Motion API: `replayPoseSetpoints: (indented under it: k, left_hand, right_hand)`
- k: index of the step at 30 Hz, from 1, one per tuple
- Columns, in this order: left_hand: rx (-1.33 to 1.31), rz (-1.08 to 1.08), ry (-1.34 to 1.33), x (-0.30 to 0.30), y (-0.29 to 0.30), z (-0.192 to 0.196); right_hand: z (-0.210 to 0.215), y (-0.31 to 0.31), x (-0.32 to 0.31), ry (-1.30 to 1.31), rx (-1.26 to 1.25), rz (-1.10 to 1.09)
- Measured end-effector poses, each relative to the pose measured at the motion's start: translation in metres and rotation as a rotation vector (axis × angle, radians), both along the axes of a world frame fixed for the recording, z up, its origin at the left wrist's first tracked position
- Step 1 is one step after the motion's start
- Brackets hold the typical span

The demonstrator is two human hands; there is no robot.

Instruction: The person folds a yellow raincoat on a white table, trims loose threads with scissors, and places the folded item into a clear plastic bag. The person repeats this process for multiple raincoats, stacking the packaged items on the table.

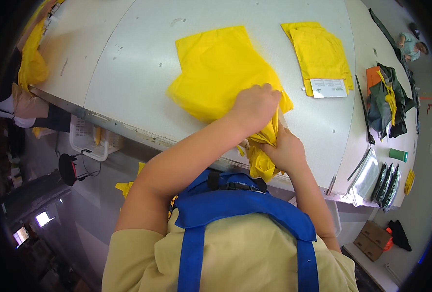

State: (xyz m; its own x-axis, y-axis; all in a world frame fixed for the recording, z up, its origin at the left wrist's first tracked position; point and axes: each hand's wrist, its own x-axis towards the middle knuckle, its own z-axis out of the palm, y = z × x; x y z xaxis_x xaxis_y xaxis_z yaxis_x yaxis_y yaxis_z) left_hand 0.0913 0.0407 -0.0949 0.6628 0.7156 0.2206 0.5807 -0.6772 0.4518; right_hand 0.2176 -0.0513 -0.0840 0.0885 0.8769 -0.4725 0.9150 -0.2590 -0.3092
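A bright yellow cloth garment (221, 73) lies partly spread on the pale table in front of me. Its near end is bunched between my hands and droops in a gathered bundle (262, 165) by the table's front edge. My left hand (257, 107) is closed on the fabric, knuckles up, at the garment's near right side. Just below and to the right, my right hand (286, 150) grips the bunched part, its fingertips partly hidden by cloth. Farther right lies a neatly folded yellow stack (320, 51), with a white printed card (329, 88) at its near end.
Under the table at left stands a white plastic basket (92, 138). Beyond it, another person handles yellow cloth (31, 61). Dark green garments (384, 102), a green cylinder (398, 155) and several dark packets (386, 185) lie on the right. Cardboard boxes (372, 241) sit below.
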Motion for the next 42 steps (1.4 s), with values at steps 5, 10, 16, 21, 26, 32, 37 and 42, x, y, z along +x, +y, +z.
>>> replayPoseSetpoints:
  k: [5, 10, 16, 21, 26, 32, 37, 42]
  left_hand:
    - [-0.063, -0.371, -0.144, 0.011, -0.027, 0.009]
    - [0.025, 0.07, -0.603, -0.094, -0.025, -0.002]
    - [-0.784, 0.158, -0.929, -0.083, -0.043, -0.066]
    - [-0.427, 0.34, -0.741, -0.063, -0.04, -0.056]
    - [-0.606, 0.328, -0.792, -0.055, -0.048, -0.079]
    - [-0.715, 0.291, -0.897, -0.041, -0.057, -0.063]
    - [-0.537, 0.328, -0.733, -0.03, -0.095, -0.068]
    - [-1.502, -0.208, -0.694, -0.054, -0.089, -0.092]
  right_hand:
    - [-0.039, -0.004, 0.02, 0.234, 0.169, -0.081]
    - [-0.035, -0.005, 0.038, 1.207, 0.249, -0.755]
    - [-0.024, -0.001, 0.033, 1.479, 0.199, -0.856]
    - [-0.028, -0.003, 0.023, 1.549, 0.176, -0.89]
    - [-0.029, -0.008, 0.02, 1.682, 0.073, -0.913]
    - [-0.022, -0.017, 0.022, 1.907, 0.03, -0.873]
    - [-0.011, -0.014, 0.017, 1.746, 0.196, -0.932]
    - [-0.019, -0.016, 0.026, 1.429, 0.201, -0.883]
